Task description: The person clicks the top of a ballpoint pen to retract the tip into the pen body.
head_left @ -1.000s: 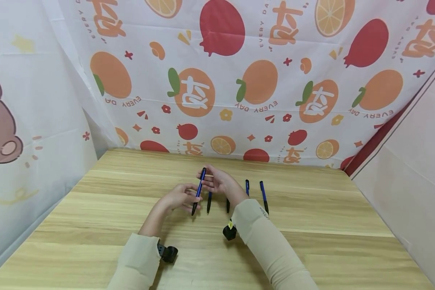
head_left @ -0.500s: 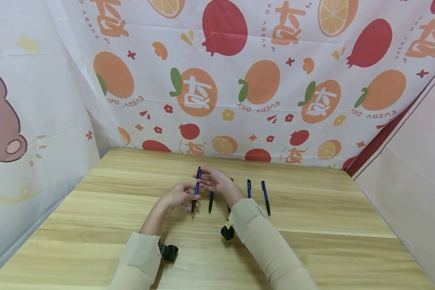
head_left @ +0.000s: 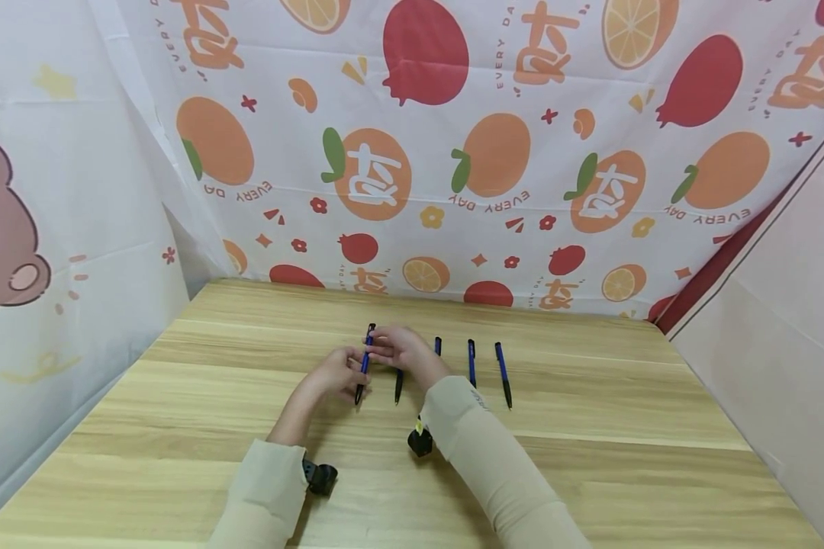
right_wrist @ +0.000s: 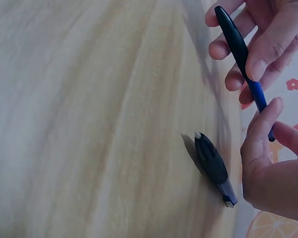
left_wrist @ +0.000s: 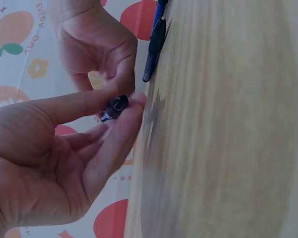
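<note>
Both hands hold one blue pen (head_left: 365, 362) with a black grip, slanting low over the table's left-middle part. My left hand (head_left: 335, 372) pinches it near its lower black part between thumb and fingers. At the upper, blue end, my right hand (head_left: 401, 351) pinches it with thumb and fingertips. In the left wrist view the pen's dark end (left_wrist: 118, 104) pokes out between the left thumb and fingers. The right wrist view shows its black grip (right_wrist: 233, 39) pointing away from the right hand. A similar pen (head_left: 399, 386) lies just right, partly covered by my right hand.
More blue-and-black pens lie in a row to the right: one partly behind the right wrist (head_left: 438, 346), another pen (head_left: 471, 363), and the rightmost pen (head_left: 503, 375). The wooden table (head_left: 625, 442) meets a fruit-print cloth (head_left: 419, 168) at the back.
Held by both hands, the pen has shifted left and lower. My right hand has moved left and toward the body, uncovering more of the row of pens.
</note>
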{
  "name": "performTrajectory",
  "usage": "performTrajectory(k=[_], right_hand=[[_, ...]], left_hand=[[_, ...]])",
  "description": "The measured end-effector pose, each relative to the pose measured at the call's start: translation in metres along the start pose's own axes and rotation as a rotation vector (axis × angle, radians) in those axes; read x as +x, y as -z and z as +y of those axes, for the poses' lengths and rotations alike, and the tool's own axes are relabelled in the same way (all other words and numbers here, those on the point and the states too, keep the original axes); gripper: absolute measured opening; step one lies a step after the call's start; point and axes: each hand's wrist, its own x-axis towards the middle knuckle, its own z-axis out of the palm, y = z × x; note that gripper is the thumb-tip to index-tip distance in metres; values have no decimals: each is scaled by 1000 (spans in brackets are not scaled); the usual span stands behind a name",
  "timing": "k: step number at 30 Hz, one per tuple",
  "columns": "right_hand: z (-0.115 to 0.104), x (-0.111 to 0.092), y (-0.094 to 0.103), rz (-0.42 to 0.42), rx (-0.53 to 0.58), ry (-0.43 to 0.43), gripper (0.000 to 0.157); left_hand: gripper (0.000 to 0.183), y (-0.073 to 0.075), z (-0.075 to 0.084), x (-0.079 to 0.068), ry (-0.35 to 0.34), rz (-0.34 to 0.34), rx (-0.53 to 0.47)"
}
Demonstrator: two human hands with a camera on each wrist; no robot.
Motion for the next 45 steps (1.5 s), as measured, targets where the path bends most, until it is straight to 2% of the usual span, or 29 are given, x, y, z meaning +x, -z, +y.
performTrajectory(k=[4,10,18,25,30,37,45], right_hand=[[4,3,-4,42,-53,13,14],[6,1,-10,77,-142,51,10],[11,5,-17,111,-272,103,5],[12,6,-21,143,-338,131,16],[11,4,-25,135,-386,145,15],[8,3,-33,212,-516,146,10],[10,11,-34,246,-610,159,9]], left_hand=[[36,0,0,-1,13,35,83],[37,0,-2,1,41,98,175],[30,-1,0,0,48,159,230],[25,-1,0,1,12,203,289],[21,1,0,2,2,211,357],[17,0,5,5,23,213,413],[16,1,6,10,47,215,475]])
